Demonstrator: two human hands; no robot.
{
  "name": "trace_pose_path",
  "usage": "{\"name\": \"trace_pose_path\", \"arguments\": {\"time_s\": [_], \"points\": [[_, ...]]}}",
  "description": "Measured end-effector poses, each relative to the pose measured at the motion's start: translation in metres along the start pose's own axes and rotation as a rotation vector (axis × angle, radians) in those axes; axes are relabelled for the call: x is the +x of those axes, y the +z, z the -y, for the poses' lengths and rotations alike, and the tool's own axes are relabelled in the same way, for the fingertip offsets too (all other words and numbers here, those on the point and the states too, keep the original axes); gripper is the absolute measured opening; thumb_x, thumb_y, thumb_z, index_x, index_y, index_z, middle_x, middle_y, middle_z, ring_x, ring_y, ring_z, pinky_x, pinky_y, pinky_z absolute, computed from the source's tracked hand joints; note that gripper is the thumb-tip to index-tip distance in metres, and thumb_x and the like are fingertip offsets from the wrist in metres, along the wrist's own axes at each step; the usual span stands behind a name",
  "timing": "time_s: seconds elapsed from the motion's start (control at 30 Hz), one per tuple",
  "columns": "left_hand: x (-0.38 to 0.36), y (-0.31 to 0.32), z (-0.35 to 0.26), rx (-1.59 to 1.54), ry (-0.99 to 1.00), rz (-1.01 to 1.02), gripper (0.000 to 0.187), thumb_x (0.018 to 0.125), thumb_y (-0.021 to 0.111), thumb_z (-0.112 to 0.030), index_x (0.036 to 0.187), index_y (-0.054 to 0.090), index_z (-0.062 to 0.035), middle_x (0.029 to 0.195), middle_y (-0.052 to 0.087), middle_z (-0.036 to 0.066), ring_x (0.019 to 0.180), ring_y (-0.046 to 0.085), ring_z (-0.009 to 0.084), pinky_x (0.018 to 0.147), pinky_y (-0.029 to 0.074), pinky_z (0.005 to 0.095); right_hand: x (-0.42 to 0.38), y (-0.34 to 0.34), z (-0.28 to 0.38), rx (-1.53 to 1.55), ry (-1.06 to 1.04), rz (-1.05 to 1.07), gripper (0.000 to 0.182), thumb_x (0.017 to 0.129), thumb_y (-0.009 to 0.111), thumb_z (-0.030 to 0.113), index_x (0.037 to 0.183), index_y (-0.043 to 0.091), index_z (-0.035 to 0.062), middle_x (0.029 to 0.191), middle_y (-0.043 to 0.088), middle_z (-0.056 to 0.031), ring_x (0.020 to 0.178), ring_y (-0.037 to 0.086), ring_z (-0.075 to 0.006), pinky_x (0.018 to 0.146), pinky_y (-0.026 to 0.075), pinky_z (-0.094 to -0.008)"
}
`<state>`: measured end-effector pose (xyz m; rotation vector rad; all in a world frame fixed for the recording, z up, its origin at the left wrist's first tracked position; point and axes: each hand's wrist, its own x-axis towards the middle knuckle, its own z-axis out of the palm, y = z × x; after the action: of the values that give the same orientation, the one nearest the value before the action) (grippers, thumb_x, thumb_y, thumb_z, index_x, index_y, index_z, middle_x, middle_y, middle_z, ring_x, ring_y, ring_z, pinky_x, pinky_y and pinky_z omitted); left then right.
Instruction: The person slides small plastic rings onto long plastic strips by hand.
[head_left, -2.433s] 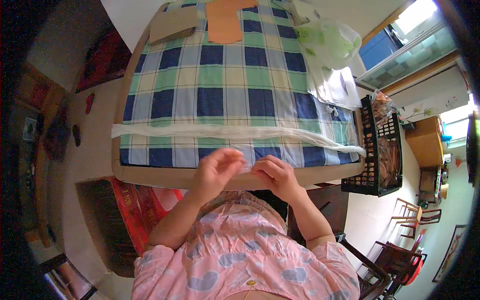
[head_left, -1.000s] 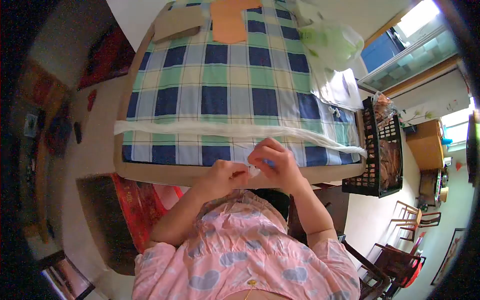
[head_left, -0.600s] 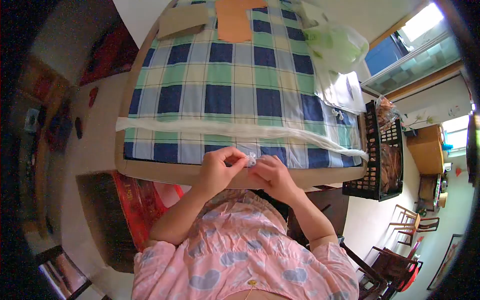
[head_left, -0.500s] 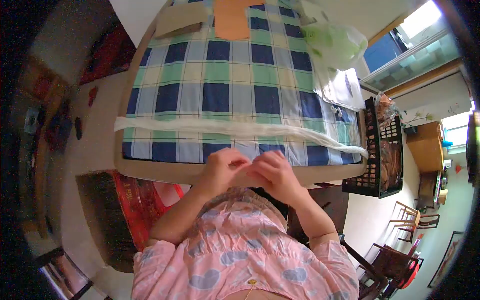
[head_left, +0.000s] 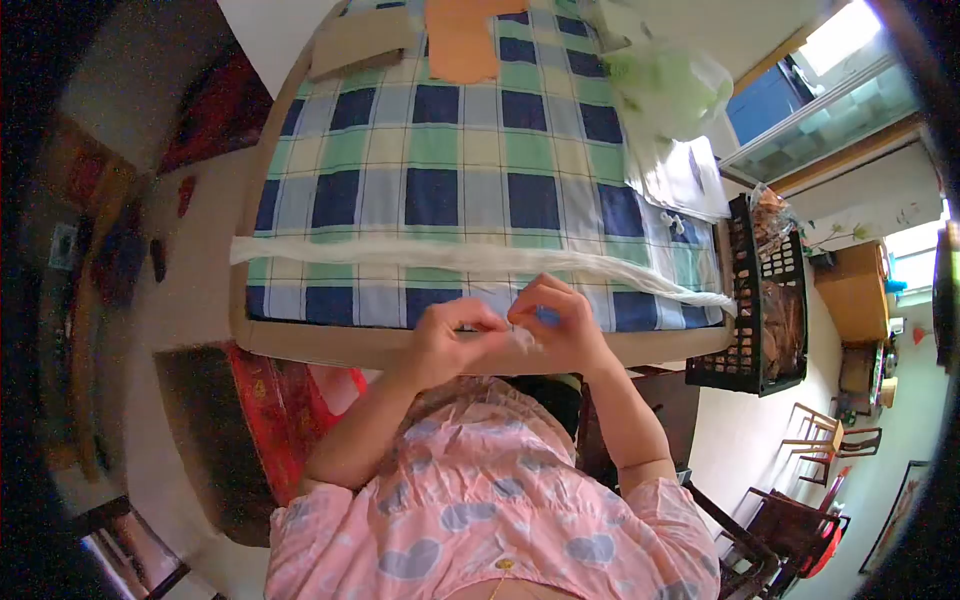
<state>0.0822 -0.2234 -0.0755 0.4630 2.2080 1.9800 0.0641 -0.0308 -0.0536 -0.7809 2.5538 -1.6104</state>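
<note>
Surface edge, near side: the tan rim of the surface (head_left: 330,338) runs across in front of the person, and both hands sit over it in the view.
Left hand: the left hand (head_left: 455,342) has thumb and fingertips drawn together on the small white piece (head_left: 522,341), at its left side.
Right hand: the right hand (head_left: 557,318) is just beside the left, thumb and forefinger pinched on the same piece; the exact contact is blurred.
White piece: between the two hands, over the near rim; its shape is too blurred to tell.
White strand bundle: the long white strand bundle (head_left: 420,253) lies from the left edge to the right edge, just beyond the hands, its right end narrower and twisted.
Open room: a broad stretch of checked cloth (head_left: 432,195) shows between the bundle and the far things; a narrow strip shows between bundle and near rim.
Far edge: cardboard piece (head_left: 360,42) at left, orange sheet (head_left: 462,45) beside it.
Right edge: plastic bag (head_left: 680,90) and white sheets (head_left: 680,180) line the far half; the black crate (head_left: 735,372) stands by the near corner.
</note>
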Motion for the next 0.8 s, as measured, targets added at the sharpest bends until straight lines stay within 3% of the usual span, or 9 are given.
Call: {"name": "trace_pose_path", "arguments": {"time_s": [0.07, 0.17, 0.27, 0.37, 0.47, 0.53, 0.63, 0.73, 0.8], "points": [[0.001, 0.002, 0.009, -0.456, -0.307, -0.104, 0.005, 0.079, 0.066, -0.007, 0.081, 0.063, -0.0031, 0.077, 0.064, 0.003, 0.074, 0.059, 0.012, 0.069, 0.048, 0.0271, 0.001, 0.004, -0.003, 0.092, 0.066, -0.034, 0.011, 0.072, 0.065, 0.0, 0.081, 0.059, 0.002, 0.079, 0.055, -0.0078, 0.077, 0.056, -0.0224, 0.068, 0.043, -0.0318], [0.006, 0.018, 0.014, -0.494, -0.3, -0.28, 0.009, 0.078, 0.066, -0.008, 0.081, 0.062, -0.0017, 0.077, 0.063, 0.01, 0.068, 0.061, 0.0193, 0.068, 0.046, 0.0242, -0.004, 0.019, 0.003, 0.063, 0.118, -0.116, 0.01, 0.074, 0.065, 0.0, 0.081, 0.059, 0.0007, 0.08, 0.055, -0.0083, 0.077, 0.056, -0.0217, 0.069, 0.045, -0.031], [0.009, 0.018, 0.01, 0.179, 0.019, -0.34, 0.009, 0.076, 0.067, -0.007, 0.08, 0.061, -0.0025, 0.077, 0.06, 0.007, 0.073, 0.06, 0.0195, 0.07, 0.046, 0.027, -0.006, 0.023, 0.003, -0.118, 0.042, -0.208, 0.008, 0.076, 0.065, 0.001, 0.081, 0.058, 0.0003, 0.081, 0.055, -0.0085, 0.078, 0.057, -0.0216, 0.07, 0.045, -0.031], [0.013, 0.009, 0.009, 0.705, 0.356, -0.152, 0.011, 0.072, 0.067, -0.007, 0.082, 0.063, -0.0056, 0.083, 0.06, 0.006, 0.082, 0.058, 0.0242, 0.076, 0.047, 0.0346, -0.006, 0.014, 0.002, -0.286, -0.045, -0.196, 0.008, 0.078, 0.064, 0.001, 0.083, 0.059, 0.0003, 0.085, 0.057, -0.0086, 0.08, 0.058, -0.0198, 0.069, 0.046, -0.03], [0.017, 0.005, 0.004, 0.887, 0.653, -0.051, 0.013, 0.068, 0.066, -0.005, 0.081, 0.062, -0.0066, 0.086, 0.057, 0.005, 0.09, 0.055, 0.0234, 0.076, 0.047, 0.0363, -0.009, -0.002, 0.001, -0.123, 0.128, -0.013, 0.008, 0.078, 0.063, 0.0, 0.085, 0.059, 0.0003, 0.083, 0.061, -0.0082, 0.079, 0.06, -0.0172, 0.068, 0.047, -0.0295], [0.017, 0.01, 0.008, 0.868, 0.708, -0.061, 0.016, 0.068, 0.066, -0.005, 0.084, 0.062, -0.0077, 0.087, 0.057, 0.004, 0.09, 0.055, 0.0231, 0.075, 0.047, 0.0354, -0.011, -0.013, -0.003, 0.061, 0.327, 0.088, 0.009, 0.078, 0.063, 0.0, 0.086, 0.06, 0.0004, 0.08, 0.063, -0.0076, 0.077, 0.062, -0.0155, 0.067, 0.048, -0.029], [0.021, 0.021, 0.009, 0.751, 0.676, -0.129, 0.021, 0.068, 0.066, -0.005, 0.088, 0.063, -0.0088, 0.088, 0.058, 0.004, 0.09, 0.055, 0.0227, 0.074, 0.047, 0.0348, -0.014, -0.037, -0.018, 0.142, 0.37, -0.014, 0.007, 0.078, 0.063, 0.0, 0.085, 0.061, 0.0004, 0.073, 0.063, -0.0055, 0.071, 0.061, -0.0139, 0.066, 0.048, -0.0288], [0.019, 0.02, 0.007, 0.691, 0.594, -0.163, 0.024, 0.068, 0.069, -0.004, 0.09, 0.063, -0.0092, 0.09, 0.059, 0.005, 0.089, 0.056, 0.0255, 0.076, 0.048, 0.037, -0.006, -0.116, -0.086, -0.31, 0.174, -0.575, 0.005, 0.08, 0.063, 0.006, 0.082, 0.065, 0.0021, 0.075, 0.065, -0.006, 0.07, 0.061, -0.0134, 0.065, 0.048, -0.0269], [0.015, 0.015, 0.009, 0.713, 0.569, -0.175, 0.024, 0.068, 0.07, -0.004, 0.09, 0.063, -0.0093, 0.091, 0.059, 0.005, 0.089, 0.056, 0.0257, 0.076, 0.048, 0.0372, 0.0, -0.172, -0.11, -0.539, 0.28, -0.821, 0.007, 0.081, 0.064, 0.008, 0.083, 0.066, 0.0017, 0.074, 0.066, -0.0067, 0.068, 0.062, -0.0147, 0.063, 0.048, -0.0277]]}}
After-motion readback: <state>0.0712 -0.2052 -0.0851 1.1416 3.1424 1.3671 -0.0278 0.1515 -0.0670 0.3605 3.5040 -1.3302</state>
